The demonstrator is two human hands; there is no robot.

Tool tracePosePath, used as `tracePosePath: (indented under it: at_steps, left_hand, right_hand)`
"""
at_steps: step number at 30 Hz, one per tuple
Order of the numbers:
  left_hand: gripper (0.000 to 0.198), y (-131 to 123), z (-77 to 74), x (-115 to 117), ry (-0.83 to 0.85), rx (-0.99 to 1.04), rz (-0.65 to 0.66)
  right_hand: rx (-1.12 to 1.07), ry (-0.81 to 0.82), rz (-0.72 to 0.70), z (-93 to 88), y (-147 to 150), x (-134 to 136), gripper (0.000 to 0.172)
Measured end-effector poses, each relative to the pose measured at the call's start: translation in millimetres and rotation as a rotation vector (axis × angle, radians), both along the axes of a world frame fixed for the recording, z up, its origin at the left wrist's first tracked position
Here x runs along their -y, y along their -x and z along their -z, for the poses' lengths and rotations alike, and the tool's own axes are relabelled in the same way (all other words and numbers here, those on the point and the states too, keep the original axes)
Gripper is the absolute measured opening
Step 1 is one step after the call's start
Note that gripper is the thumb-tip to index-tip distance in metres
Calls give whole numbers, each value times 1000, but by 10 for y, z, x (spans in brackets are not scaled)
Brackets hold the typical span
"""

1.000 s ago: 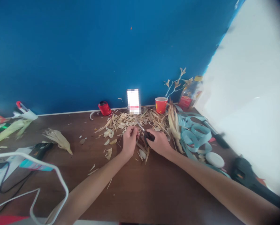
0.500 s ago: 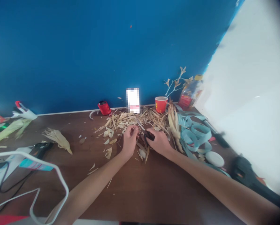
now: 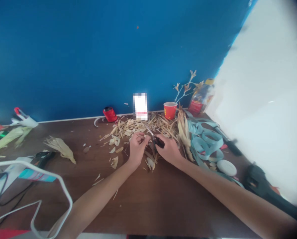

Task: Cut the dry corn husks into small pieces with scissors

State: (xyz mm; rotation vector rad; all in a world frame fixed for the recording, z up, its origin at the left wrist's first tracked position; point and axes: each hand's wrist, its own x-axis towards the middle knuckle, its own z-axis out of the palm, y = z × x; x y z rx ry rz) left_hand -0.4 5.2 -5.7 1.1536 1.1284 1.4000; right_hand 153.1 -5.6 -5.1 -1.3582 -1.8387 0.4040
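My right hand (image 3: 168,147) grips a pair of scissors (image 3: 152,135) by the dark handles, blades pointing away and slightly left. Just left of the blades, my left hand (image 3: 137,150) is closed with thumb and fingertips together in a pinch. A small pale piece shows at those fingertips, too small to name surely. Beyond both hands spreads a heap of dried corn husk scraps (image 3: 128,127). A few loose husk pieces (image 3: 150,163) lie on the table between my wrists.
A red paper cup (image 3: 170,111) with a dried-flower stem behind it stands near the wall. Blue-green ribbon (image 3: 208,142), a white round lid (image 3: 226,168) and a black glue gun (image 3: 256,179) lie right. On the left are a corn husk (image 3: 61,149) and a white cable (image 3: 63,186).
My left thumb and fingers have shifted slightly, the thumb now reaching closer to the scissors. The right hand keeps its hold on them. The whole view has moved a little.
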Motion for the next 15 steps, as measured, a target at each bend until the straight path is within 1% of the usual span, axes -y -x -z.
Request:
tracePosePath:
  at_steps: [5, 8, 12, 15]
  left_hand:
    - [36, 14, 17, -3, 1, -72, 76]
    - [35, 17, 37, -16, -4, -94, 102]
    - [36, 10, 67, -33, -1, -101, 122]
    - [32, 6, 78, -35, -17, -125, 117]
  right_hand:
    - [-241, 23, 17, -22, -15, -24, 31]
    - [-367, 49, -46, -30, -11, -35, 36]
    - [-450, 56, -144, -27, -5, -60, 45]
    - [-499, 87, -162, -17, -17, -90, 46]
